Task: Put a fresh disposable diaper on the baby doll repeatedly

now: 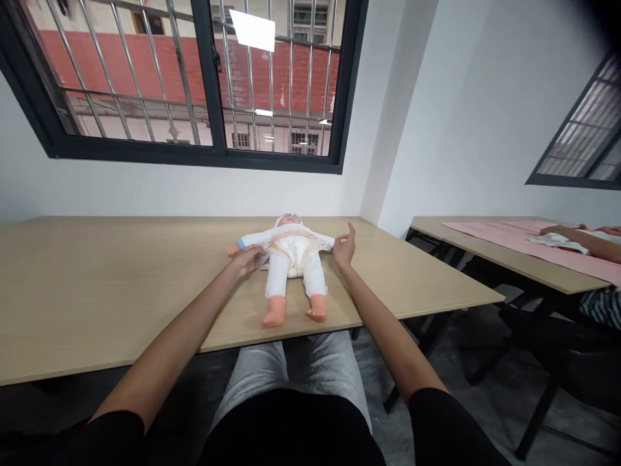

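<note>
A baby doll (290, 265) lies on its back on the wooden table (121, 278), its bare feet toward me. It wears white clothes and a white cap with a patterned band. Beside the doll's waist on the left, my left hand (250, 259) is closed on the thin edge of the white top. My right hand (345, 247) is at the doll's other side, close to its sleeve, with the index finger raised and the fingers apart. Whether it touches the sleeve is hard to tell.
A barred window (218, 155) is set in the white wall behind the table. To the right stands another table (524, 265) with a pink cloth (509, 236), where another person's arm (577, 238) reaches over white fabric. Dark chairs stand below it.
</note>
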Motion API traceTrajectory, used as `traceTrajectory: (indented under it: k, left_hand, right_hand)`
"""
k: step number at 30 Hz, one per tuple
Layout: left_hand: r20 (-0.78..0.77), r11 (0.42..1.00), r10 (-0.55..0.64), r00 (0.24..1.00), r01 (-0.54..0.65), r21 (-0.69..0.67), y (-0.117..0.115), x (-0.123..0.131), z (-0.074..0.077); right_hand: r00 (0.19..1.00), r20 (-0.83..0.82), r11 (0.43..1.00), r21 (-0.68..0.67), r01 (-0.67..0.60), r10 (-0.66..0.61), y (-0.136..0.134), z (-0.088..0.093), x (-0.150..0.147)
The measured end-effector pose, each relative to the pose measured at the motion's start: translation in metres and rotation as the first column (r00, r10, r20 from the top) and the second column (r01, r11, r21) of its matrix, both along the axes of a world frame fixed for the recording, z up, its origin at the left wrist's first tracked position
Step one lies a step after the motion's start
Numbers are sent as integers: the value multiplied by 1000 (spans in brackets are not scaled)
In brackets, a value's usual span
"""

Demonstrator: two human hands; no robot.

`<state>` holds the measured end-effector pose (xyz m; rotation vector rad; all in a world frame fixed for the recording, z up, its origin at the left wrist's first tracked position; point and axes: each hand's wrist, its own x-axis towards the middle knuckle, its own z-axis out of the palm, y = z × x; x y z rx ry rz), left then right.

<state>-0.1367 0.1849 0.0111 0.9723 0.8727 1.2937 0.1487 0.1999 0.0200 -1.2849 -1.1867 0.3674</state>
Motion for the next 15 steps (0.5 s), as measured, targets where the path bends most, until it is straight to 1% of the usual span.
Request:
traceTrajectory:
  k: [2, 3, 4, 9, 12, 15]
  left_hand:
    - [-8, 1000, -6, 1000, 6, 2, 2, 0, -2]
    - [-10, 1000, -6, 1000, 6, 3, 3, 0, -3]
    - [-13, 1000, -5, 1000, 5, 2, 3, 1, -3]
    - [-24, 1000, 10, 1000, -10, 2, 4, 2, -3]
    - [-20, 1000, 20, 1000, -20, 14, 4, 2, -3]
    - [-31, 1000, 6, 1000, -6, 17, 4, 2, -3]
  right_hand:
    - [989, 104, 987, 128, 92, -106, -7, 4, -1]
    - [981, 147, 981, 166, 102, -127, -9, 5, -3]
    - [976, 181, 981, 174, 88, -119, -11, 5, -4]
    - [981, 184, 991, 127, 42, -65, -10, -2, -7]
    - [973, 220, 994, 102, 49, -70, -8, -3, -6]
    - [963, 257, 995, 80, 61, -79, -7, -4, -5]
